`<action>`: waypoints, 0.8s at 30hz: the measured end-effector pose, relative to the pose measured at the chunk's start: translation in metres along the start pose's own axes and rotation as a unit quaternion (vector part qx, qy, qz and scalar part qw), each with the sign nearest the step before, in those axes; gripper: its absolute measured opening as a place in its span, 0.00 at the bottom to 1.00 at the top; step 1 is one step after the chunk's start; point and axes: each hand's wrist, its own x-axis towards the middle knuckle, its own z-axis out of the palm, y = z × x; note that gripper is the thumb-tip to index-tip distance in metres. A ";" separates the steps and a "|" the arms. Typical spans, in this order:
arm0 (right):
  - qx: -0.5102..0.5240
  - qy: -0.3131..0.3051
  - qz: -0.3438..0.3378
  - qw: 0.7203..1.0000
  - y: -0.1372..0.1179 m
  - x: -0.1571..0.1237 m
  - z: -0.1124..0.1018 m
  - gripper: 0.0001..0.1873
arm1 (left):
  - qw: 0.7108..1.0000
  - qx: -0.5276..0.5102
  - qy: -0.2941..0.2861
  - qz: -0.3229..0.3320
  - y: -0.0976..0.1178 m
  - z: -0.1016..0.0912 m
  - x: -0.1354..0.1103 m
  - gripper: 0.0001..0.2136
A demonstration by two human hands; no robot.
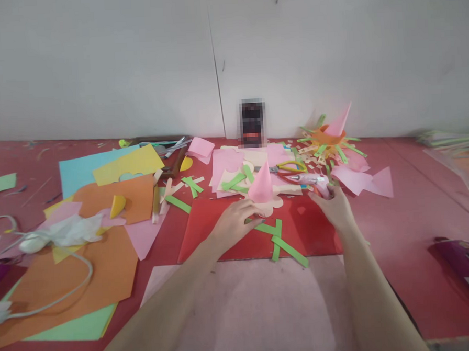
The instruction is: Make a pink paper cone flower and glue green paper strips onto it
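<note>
My left hand [237, 220] is over the left part of a red board [206, 234], its fingers curved and the thumb apart from them. Beside its fingertips stands a pink paper cone [262, 187] on a cream flower-shaped paper base [275, 203]. Green paper strips [289, 250] lie crossed on the board below, one running behind my thumb. At the board's right side, my right hand [334, 204] is closed around the rear of a pale pink tool with a clear barrel [307, 178], its narrow tip pointing left. The fingers partly hide the tool.
Yellow-handled pliers [291, 167] lie behind the cone on paper scraps. A fringed orange-and-green paper piece with a pink cone [339, 123] stands back right. Coloured sheets [109, 266] and a white cable [81, 257] cover the left. A purple device [465, 263] sits right.
</note>
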 end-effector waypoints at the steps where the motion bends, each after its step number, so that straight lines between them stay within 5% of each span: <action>1: -0.013 -0.018 0.004 1.000 -0.002 -0.002 0.000 0.32 | 1.000 0.018 0.021 -0.009 -0.003 0.000 0.000 0.07; 10: -0.167 -0.107 -0.053 0.979 -0.032 -0.028 -0.007 0.22 | 0.996 0.072 0.039 -0.040 -0.023 0.007 0.002 0.07; 24: -0.148 -0.115 -0.098 0.977 -0.029 -0.030 0.001 0.18 | 0.997 0.045 0.036 -0.050 -0.025 0.009 0.002 0.07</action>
